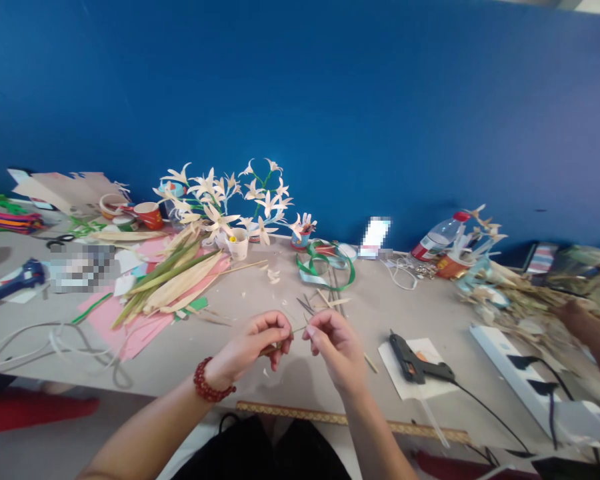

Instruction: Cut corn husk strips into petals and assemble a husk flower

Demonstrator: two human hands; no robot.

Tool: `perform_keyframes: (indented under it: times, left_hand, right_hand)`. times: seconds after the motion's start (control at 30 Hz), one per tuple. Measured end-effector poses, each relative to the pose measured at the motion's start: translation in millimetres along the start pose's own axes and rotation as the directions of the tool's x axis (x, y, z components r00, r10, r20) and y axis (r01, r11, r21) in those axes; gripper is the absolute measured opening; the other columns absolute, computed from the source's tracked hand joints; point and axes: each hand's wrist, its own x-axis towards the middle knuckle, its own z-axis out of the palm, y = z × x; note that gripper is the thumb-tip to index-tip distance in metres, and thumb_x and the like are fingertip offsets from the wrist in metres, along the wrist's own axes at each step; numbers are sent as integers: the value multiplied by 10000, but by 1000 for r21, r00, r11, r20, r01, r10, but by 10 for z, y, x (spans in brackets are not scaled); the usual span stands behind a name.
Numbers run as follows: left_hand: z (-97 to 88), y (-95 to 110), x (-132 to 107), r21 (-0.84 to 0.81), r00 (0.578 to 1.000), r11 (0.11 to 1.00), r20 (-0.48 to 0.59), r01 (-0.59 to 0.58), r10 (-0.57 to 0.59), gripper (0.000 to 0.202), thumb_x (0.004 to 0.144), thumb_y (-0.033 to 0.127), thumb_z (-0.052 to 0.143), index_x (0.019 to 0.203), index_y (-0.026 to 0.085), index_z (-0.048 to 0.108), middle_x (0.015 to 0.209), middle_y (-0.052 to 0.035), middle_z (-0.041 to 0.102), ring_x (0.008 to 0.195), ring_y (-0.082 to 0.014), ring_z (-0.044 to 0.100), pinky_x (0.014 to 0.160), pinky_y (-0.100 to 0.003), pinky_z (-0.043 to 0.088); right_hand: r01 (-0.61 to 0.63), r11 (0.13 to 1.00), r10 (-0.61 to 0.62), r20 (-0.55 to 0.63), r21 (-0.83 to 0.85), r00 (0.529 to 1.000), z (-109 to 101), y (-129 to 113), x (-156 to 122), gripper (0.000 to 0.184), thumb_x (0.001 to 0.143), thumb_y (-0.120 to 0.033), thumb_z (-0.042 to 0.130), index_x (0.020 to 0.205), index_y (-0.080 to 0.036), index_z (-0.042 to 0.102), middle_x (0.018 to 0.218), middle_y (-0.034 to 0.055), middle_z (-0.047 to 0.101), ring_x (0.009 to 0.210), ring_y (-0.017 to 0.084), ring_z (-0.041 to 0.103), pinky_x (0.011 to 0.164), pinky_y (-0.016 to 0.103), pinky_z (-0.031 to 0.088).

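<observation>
My left hand (256, 343), with a red bead bracelet at the wrist, is closed in a pinch on one end of a thin pale stick (297, 330). My right hand (334, 343) pinches the other end of the same stick. Both hands hover just above the grey table (260, 287), near its front edge. A few loose thin sticks (325, 300) lie on the table just beyond my fingers. A wooden ruler (340, 419) lies along the table edge under my wrists.
A black glue gun (416, 363) rests on white paper to the right. Dried leaves (177, 280) lie on pink paper at left, behind them pale handmade flowers (230, 197). A green ribbon (325, 263) and a plastic bottle (437, 239) sit farther back. Another person's arm (597, 340) reaches in at right.
</observation>
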Motion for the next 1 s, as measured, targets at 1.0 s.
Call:
perform_keyframes:
  times: [1.0]
  left_hand:
    - [-24, 1, -71, -11, 998, 1000, 54, -26, 27, 156, 832, 280, 629, 821, 141, 559, 746, -31, 605, 622, -117, 581, 597, -256, 514]
  right_hand:
    - [89, 993, -93, -55, -73, 994, 6, 34, -5, 63, 862, -201, 547, 804, -195, 572, 703, -1, 626, 555, 112, 550, 527, 226, 456]
